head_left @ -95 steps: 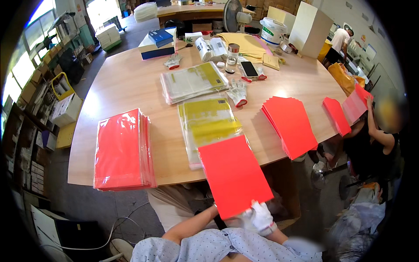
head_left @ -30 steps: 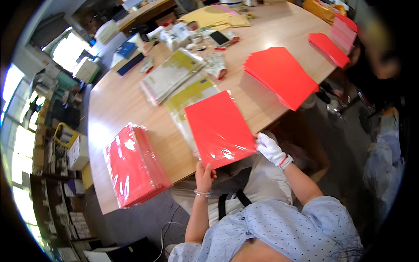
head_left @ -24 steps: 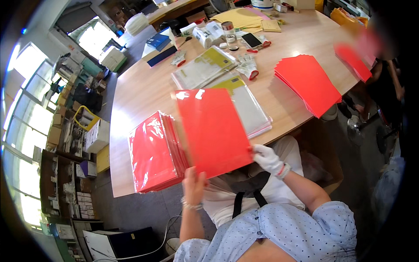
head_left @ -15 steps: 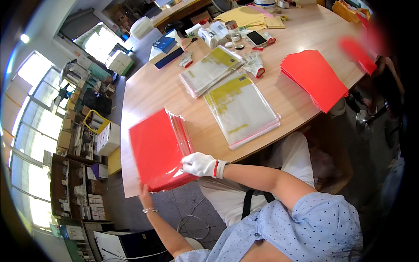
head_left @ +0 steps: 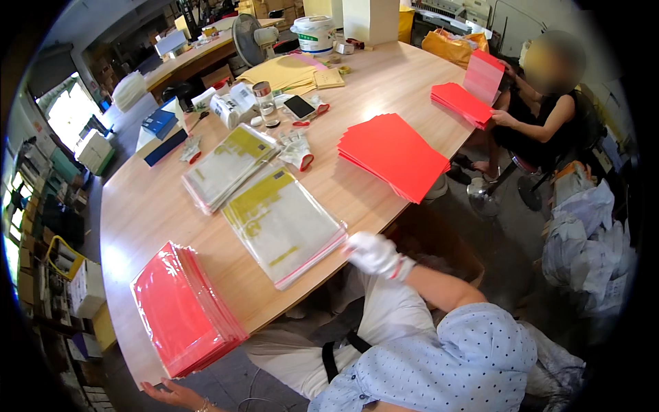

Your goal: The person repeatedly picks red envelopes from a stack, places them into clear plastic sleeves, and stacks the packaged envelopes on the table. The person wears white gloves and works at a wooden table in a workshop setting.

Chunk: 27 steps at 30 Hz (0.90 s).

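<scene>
My bare left hand is at the table's near left edge, palm up with its fingers apart, holding nothing. Just beyond it lies a stack of red sheets in clear plastic sleeves. My right hand, in a white glove, is smeared by motion beside the near right corner of a pile of clear plastic sleeves. Whether its fingers touch that pile, or are closed, does not show. A second sleeve pile lies behind it. Farther right, a fanned stack of bare red sheets rests on the table.
A loose white glove, a phone and a glass jar lie beyond the sleeves. At the left back is a blue box. A co-worker at the far right holds red sheets. A white bucket stands at the back.
My right hand has left the red stack and moved right toward the sleeves. My left hand has come off the stack's edge. The view has turned right, bringing the co-worker into sight.
</scene>
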Each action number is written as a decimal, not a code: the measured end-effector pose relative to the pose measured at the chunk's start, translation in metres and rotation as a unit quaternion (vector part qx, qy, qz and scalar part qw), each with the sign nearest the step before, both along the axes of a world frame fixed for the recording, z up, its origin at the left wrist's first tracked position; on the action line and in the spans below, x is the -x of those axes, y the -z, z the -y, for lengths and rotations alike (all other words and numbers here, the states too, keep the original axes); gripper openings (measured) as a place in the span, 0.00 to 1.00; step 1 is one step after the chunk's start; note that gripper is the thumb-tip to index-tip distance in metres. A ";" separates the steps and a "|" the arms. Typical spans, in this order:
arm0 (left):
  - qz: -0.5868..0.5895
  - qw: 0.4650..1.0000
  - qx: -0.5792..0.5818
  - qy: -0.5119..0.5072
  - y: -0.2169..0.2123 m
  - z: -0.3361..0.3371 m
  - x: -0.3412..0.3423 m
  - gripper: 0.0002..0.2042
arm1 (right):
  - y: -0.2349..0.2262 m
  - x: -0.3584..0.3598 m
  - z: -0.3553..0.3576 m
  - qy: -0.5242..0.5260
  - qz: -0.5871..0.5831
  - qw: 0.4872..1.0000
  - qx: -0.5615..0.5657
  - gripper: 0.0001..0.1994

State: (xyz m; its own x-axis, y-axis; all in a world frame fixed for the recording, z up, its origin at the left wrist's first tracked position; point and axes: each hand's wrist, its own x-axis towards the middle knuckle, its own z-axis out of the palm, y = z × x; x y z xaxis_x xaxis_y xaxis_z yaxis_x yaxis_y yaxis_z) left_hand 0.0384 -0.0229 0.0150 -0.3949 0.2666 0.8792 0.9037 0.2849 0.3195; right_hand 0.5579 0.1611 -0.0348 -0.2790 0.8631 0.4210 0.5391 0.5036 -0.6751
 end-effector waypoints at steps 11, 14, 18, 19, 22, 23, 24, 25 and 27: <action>0.265 0.763 0.278 0.520 -0.006 -0.129 -0.213 0.15 | -0.039 -0.204 -0.043 0.127 0.221 0.965 -0.063 0.12; 0.068 0.793 0.357 0.489 0.031 -0.175 -0.249 0.22 | -0.038 -0.215 -0.046 0.126 0.208 0.965 -0.102 0.09; -0.035 0.774 0.535 0.338 0.079 -0.216 -0.267 0.26 | -0.074 -0.179 -0.004 0.122 0.245 0.954 -0.120 0.05; -0.139 0.769 0.535 0.321 0.082 -0.219 -0.269 0.20 | -0.065 -0.176 0.007 0.098 0.264 0.953 -0.117 0.07; -0.143 0.748 0.592 0.265 0.063 -0.226 -0.278 0.11 | -0.060 -0.162 0.028 0.037 0.166 0.967 -0.192 0.12; -0.145 0.757 0.572 0.281 0.067 -0.230 -0.276 0.08 | -0.048 -0.162 0.038 0.162 0.088 0.964 -0.190 0.10; -0.143 0.771 0.549 0.291 0.079 -0.240 -0.272 0.06 | -0.034 -0.166 0.046 0.276 0.008 0.943 -0.185 0.09; -0.143 0.782 0.526 0.302 0.091 -0.249 -0.268 0.04 | 0.000 -0.192 0.048 0.332 -0.166 0.922 -0.106 0.10; -0.140 0.799 0.490 0.319 0.100 -0.255 -0.261 0.04 | 0.014 -0.194 0.035 0.375 -0.511 0.765 0.116 0.15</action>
State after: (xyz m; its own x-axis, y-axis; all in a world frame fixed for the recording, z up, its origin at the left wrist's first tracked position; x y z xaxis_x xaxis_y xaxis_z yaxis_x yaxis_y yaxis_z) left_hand 0.2990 0.2324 -0.0854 0.2718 0.9497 0.1553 0.9619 -0.2729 -0.0147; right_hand 0.7520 0.1264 -0.0487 0.7035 0.7037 -0.0995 -0.2509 0.1149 -0.9612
